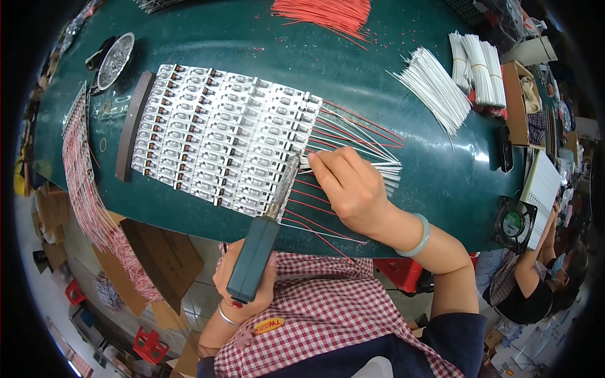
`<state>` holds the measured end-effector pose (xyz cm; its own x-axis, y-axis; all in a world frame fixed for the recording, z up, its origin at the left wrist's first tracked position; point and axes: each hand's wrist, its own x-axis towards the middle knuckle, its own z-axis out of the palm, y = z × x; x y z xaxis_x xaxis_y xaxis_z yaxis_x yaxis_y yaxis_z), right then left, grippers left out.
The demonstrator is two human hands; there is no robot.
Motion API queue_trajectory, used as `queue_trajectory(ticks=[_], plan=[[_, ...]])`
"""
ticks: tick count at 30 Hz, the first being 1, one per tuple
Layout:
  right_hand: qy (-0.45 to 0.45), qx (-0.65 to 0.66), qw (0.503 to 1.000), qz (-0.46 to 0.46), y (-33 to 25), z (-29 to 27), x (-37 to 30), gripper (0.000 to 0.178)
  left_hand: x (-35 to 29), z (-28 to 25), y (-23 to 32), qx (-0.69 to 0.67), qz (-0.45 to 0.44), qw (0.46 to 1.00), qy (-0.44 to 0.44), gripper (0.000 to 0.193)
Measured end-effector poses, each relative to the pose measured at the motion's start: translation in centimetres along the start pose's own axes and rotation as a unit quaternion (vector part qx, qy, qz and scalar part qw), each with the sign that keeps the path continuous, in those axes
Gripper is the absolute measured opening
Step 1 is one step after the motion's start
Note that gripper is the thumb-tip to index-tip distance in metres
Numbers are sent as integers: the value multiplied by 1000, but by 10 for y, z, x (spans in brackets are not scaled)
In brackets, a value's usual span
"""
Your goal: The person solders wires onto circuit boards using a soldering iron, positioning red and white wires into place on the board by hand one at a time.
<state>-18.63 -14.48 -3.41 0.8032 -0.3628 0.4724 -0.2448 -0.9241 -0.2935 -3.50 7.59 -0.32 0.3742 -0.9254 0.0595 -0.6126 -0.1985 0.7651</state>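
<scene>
Gripping the green-handled tool (253,259), left hand (228,275) sits near; right hand (355,189) pinches wires (383,168) right of the white panel (234,135)!

Free tabletop (455,189) between wires (389,166) and fan (514,223)

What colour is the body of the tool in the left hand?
The tool's body is dark green, seen in the head view.

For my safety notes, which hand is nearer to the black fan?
Right. The right hand, at the wires, is left of the fan; the left hand, gripping a green tool, is farther left.
</scene>
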Motion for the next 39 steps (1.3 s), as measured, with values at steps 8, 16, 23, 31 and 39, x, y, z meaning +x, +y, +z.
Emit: queue_trajectory(ticks=[8,16,23,31,39], plan=[[-1,-6,1000,-2,-1,0,1,39,6,-1,5,-23,-11,1000,4,23],[-3,-15,1000,-3,-1,1,1,39,1,-2,5,12,4,1000,2,22],[-6,-21,1000,2,-2,1,0,38,-35,6,-20,-4,-50,999,5,22],[30,-9,999,-20,-6,-2,-3,38,-34,8,-19,-16,-48,998,24,24],[5,-2,1000,-9,-9,2,-5,38,-11,-2,-1,20,23,999,13,23]])
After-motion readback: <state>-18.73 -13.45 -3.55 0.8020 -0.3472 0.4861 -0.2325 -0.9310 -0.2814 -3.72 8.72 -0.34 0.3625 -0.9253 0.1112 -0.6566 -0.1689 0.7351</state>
